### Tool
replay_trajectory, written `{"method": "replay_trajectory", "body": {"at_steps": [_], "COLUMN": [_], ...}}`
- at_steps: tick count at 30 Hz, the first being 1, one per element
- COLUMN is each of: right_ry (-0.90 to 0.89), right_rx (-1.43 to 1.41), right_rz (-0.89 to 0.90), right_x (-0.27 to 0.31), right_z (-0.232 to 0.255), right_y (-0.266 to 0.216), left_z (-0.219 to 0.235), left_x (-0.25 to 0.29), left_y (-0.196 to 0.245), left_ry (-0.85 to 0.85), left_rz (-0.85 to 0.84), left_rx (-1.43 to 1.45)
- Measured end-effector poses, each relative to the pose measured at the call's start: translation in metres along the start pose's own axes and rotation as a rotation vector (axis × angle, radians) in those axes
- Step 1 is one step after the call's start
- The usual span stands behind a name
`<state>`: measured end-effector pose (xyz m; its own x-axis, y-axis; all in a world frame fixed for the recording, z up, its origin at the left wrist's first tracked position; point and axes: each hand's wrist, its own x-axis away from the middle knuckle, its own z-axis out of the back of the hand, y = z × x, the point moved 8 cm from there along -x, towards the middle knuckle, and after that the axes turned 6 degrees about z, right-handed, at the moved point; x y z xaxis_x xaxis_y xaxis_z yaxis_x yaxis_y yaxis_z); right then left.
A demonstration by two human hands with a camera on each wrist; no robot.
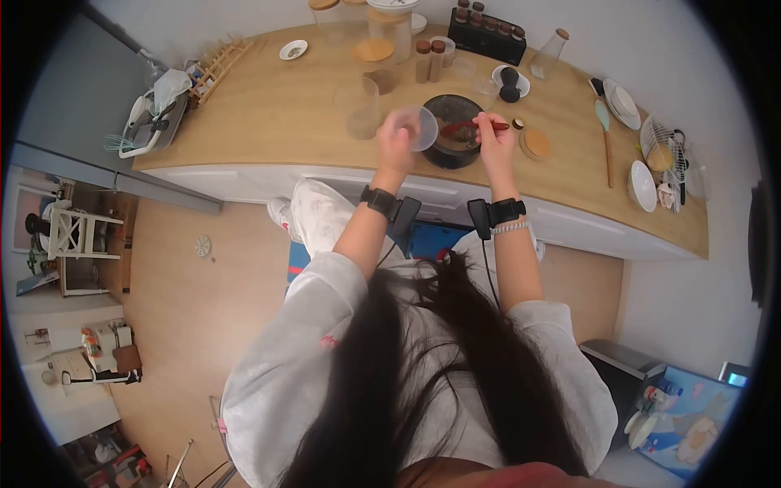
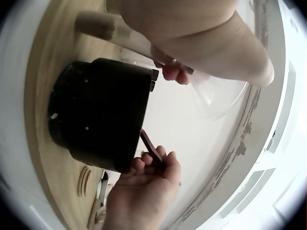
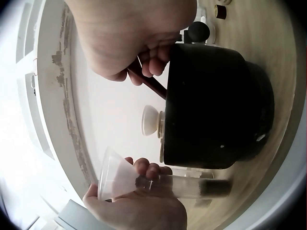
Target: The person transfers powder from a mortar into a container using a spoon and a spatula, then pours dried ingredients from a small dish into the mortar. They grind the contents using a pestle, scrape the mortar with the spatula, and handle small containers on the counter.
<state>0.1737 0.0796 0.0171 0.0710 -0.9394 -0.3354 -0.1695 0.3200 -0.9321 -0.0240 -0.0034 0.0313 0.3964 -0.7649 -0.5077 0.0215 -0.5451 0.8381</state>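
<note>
My left hand (image 1: 394, 148) holds a translucent plastic cup (image 1: 421, 130) beside the left rim of a black pot (image 1: 450, 158). The cup flares toward its rim and is tipped over on its side in the right wrist view (image 3: 117, 177). My right hand (image 1: 498, 146) pinches the dark red handle (image 1: 499, 126) of a utensil whose lower end reaches into the pot. Brownish food (image 1: 457, 140) lies inside the pot. In the left wrist view the right hand's fingers (image 2: 160, 165) curl round the handle close above the rim. The pot's wall hides the utensil's end in both wrist views.
Left of the pot stands a clear container (image 1: 360, 110). Behind are spice jars (image 1: 423, 63), a black spice rack (image 1: 486, 37) and a white dish (image 1: 521, 81). A round wooden lid (image 1: 535, 144), a spatula (image 1: 606, 138) and a white bowl (image 1: 641, 185) lie to the right.
</note>
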Motion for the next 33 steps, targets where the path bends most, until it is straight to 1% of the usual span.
{"method": "replay_trajectory", "body": {"at_steps": [3, 5, 8, 9, 11, 12, 14, 15, 17, 18, 20, 21, 23, 26, 30, 32, 33], "right_ry": [0.000, 0.012, 0.015, 0.008, -0.005, -0.018, -0.011, -0.006, -0.005, -0.004, -0.008, -0.007, -0.012, -0.014, -0.026, -0.029, -0.031], "right_rx": [0.006, -0.008, -0.016, -0.013, -0.008, -0.005, 0.008, 0.020, -0.008, -0.038, -0.022, -0.005, 0.006, 0.009, 0.004, 0.010, 0.015], "right_rz": [-0.005, 0.005, -0.017, -0.016, -0.021, -0.021, -0.020, -0.026, -0.011, 0.007, -0.004, -0.010, -0.008, -0.009, -0.014, -0.010, -0.008], "right_x": [-0.004, -0.008, 0.001, -0.004, -0.002, -0.003, -0.004, -0.003, -0.005, -0.003, 0.000, -0.003, -0.001, -0.002, -0.002, -0.001, -0.003], "right_z": [0.003, 0.002, 0.005, 0.004, 0.005, 0.005, 0.005, 0.004, 0.003, 0.002, 0.002, 0.002, 0.003, 0.003, 0.004, 0.004, 0.004], "right_y": [0.007, 0.005, 0.010, 0.010, 0.010, 0.010, 0.009, 0.009, 0.006, 0.004, 0.004, 0.003, 0.003, 0.004, 0.008, 0.008, 0.008], "left_z": [-0.001, 0.004, 0.006, 0.007, 0.006, 0.005, 0.004, 0.004, 0.004, 0.006, 0.001, 0.000, 0.000, -0.006, -0.001, -0.003, -0.004], "left_x": [-0.005, -0.004, 0.000, -0.003, 0.002, 0.005, 0.007, 0.006, 0.010, 0.015, 0.011, 0.006, 0.012, 0.017, 0.023, 0.024, 0.023], "left_y": [0.008, 0.015, 0.006, 0.005, 0.000, 0.001, 0.005, 0.006, 0.014, 0.012, 0.009, 0.007, 0.012, 0.024, -0.002, -0.007, -0.009], "left_ry": [0.010, 0.065, 0.095, 0.093, 0.018, 0.018, 0.064, 0.063, 0.046, 0.049, -0.004, -0.008, 0.010, -0.006, 0.001, -0.063, -0.065], "left_rz": [-0.014, -0.061, -0.051, -0.059, 0.023, 0.021, -0.020, -0.021, -0.060, -0.053, -0.062, -0.075, -0.100, -0.155, -0.128, -0.091, -0.095], "left_rx": [0.016, 0.020, -0.003, -0.002, -0.014, -0.013, 0.154, 0.154, 0.006, 0.002, -0.150, -0.148, -0.052, -0.040, -0.142, -0.142, -0.141]}}
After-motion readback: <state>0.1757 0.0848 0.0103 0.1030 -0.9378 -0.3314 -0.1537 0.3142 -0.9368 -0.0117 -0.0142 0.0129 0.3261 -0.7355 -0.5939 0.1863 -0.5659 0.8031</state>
